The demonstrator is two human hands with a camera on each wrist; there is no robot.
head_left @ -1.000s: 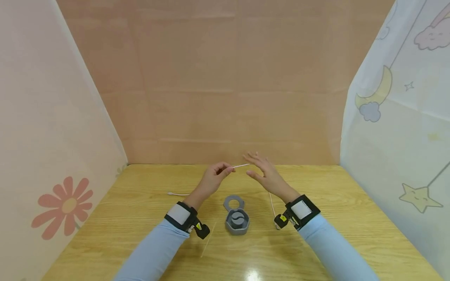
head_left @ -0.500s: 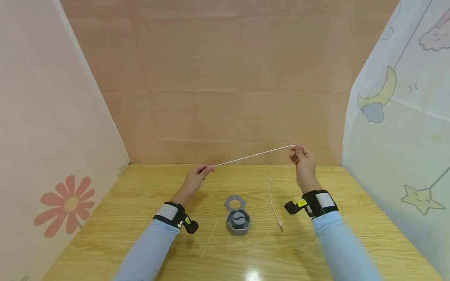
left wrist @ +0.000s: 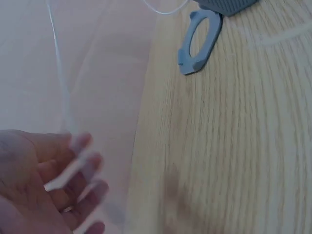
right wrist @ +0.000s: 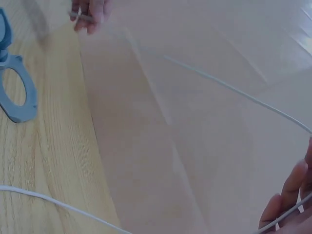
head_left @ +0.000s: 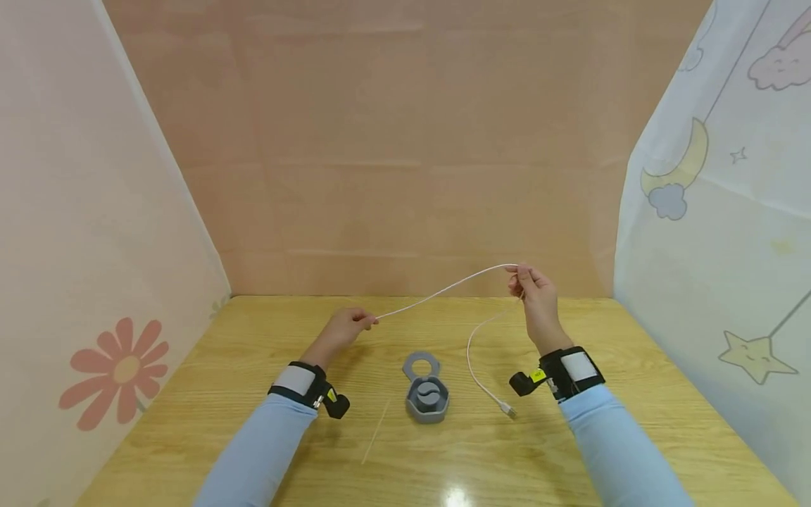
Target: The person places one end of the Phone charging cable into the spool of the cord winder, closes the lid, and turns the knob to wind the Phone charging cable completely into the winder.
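Observation:
A thin white cable [head_left: 443,289] stretches in the air between both hands. My left hand [head_left: 345,327] pinches one end low over the wooden table [head_left: 253,394]. Raised higher at the back, my right hand [head_left: 532,289] pinches the cable further along. From there the rest of the cable hangs down in a curve, and its plug end [head_left: 507,409] lies on the table. A grey octagonal case [head_left: 427,396] with a ring-shaped flap [head_left: 421,366] sits between my wrists. In the left wrist view the fingers [left wrist: 83,161] curl around the cable end. In the right wrist view the cable [right wrist: 234,90] runs toward the left hand [right wrist: 87,9].
A thin pale stick [head_left: 376,431] lies on the table left of the case. A pink back wall [head_left: 405,141] and two printed side sheets, a flower [head_left: 117,370] on the left and moon and star [head_left: 684,165] on the right, close in the table.
The right hand went from open beside the left to pinching the cable and drawing it out rightward and up. Since then the cable has slackened and the left hand has dropped slightly.

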